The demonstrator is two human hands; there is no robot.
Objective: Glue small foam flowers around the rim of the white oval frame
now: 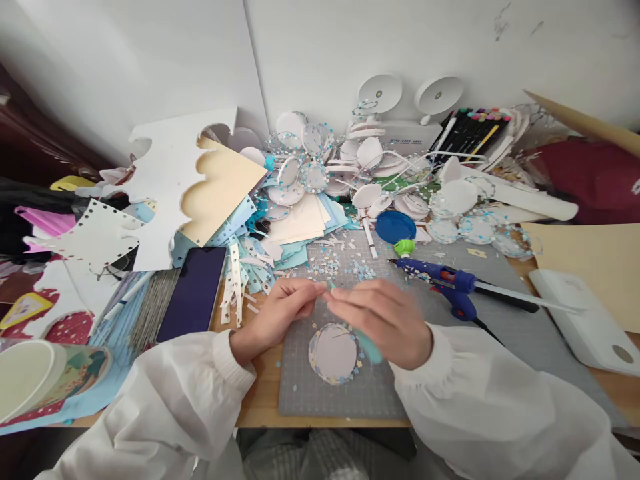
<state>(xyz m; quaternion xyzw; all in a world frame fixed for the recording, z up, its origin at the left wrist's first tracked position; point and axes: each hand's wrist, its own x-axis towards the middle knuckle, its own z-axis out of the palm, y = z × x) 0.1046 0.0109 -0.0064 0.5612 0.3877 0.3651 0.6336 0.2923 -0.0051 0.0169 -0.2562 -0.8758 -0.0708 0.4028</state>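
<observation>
My left hand (280,313) and my right hand (385,320) meet fingertip to fingertip above a grey cutting mat (320,393). The right hand grips a slim teal tool (370,347) whose tip sits between both hands; the hand is blurred. The left fingers pinch at that tip, and whatever small piece they hold is too small to make out. Just below the hands lies a white paper disc (333,353) edged with tiny blue and white confetti bits.
A blue glue gun (445,283) lies right of the hands. A dark phone (195,293) lies to the left. Loose confetti (345,267), a blue lid (395,227), decorated discs (305,167), markers (475,130) and cut card (170,180) crowd the back.
</observation>
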